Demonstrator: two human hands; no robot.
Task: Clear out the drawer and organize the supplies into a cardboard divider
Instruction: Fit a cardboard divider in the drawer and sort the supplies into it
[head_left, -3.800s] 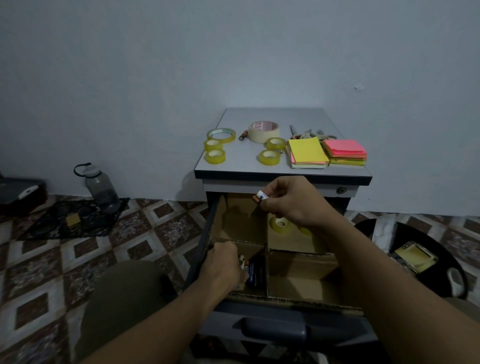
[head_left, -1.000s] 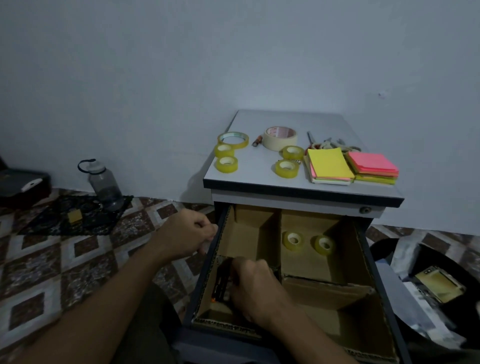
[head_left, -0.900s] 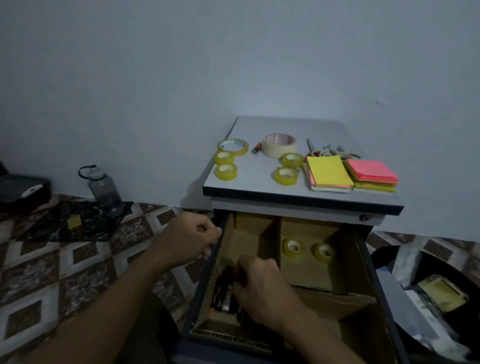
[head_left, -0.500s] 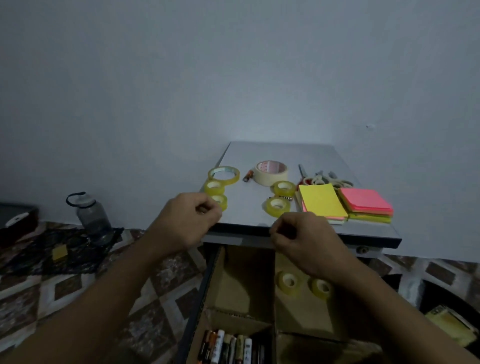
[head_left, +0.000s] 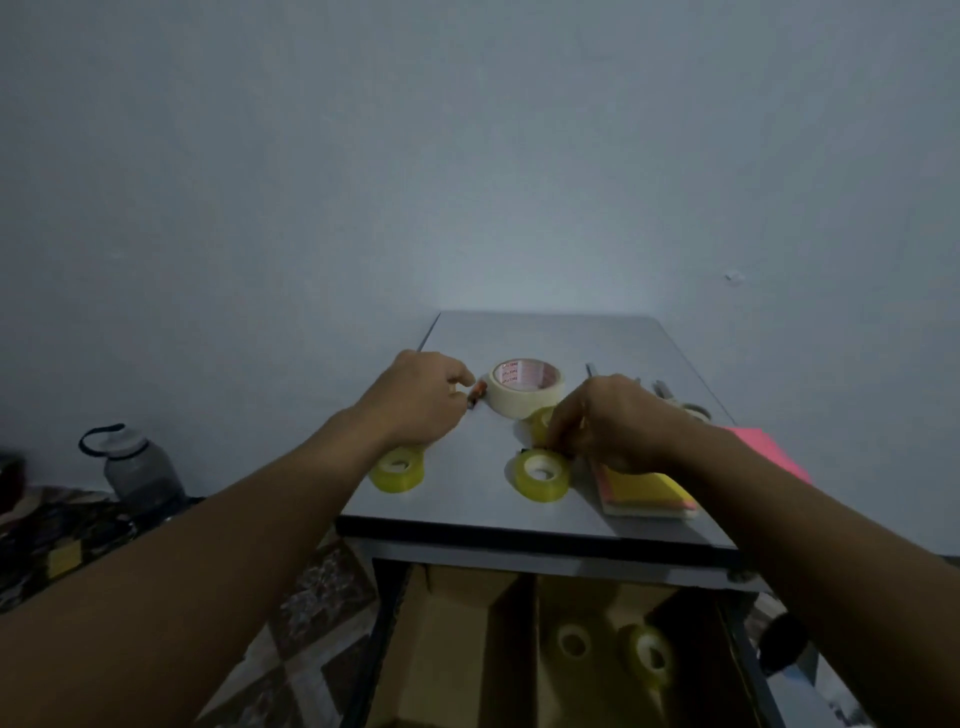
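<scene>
My left hand (head_left: 415, 400) reaches over the cabinet top (head_left: 545, 338) and pinches a small orange battery (head_left: 476, 394) lying beside the masking tape roll (head_left: 524, 387). My right hand (head_left: 613, 421) curls its fingertips down on a small dark item (head_left: 524, 449) between two yellow tape rolls (head_left: 540, 475) (head_left: 540, 415). A third yellow roll (head_left: 397, 470) shows under my left wrist. Below, the open drawer holds the cardboard divider (head_left: 514, 623), with two yellow tape rolls (head_left: 571, 642) (head_left: 652, 657) in its back right compartment.
Yellow sticky notes (head_left: 644, 491) and pink sticky notes (head_left: 769, 447) lie at the cabinet's right, partly under my right arm. Scissors (head_left: 670, 395) lie behind my right hand. A water bottle (head_left: 137, 467) stands on the tiled floor by the wall at the left.
Both hands left the drawer and rose to the cabinet top; the left reached the orange battery, the right the dark item. The view tilted up, hiding the batteries in the front left compartment.
</scene>
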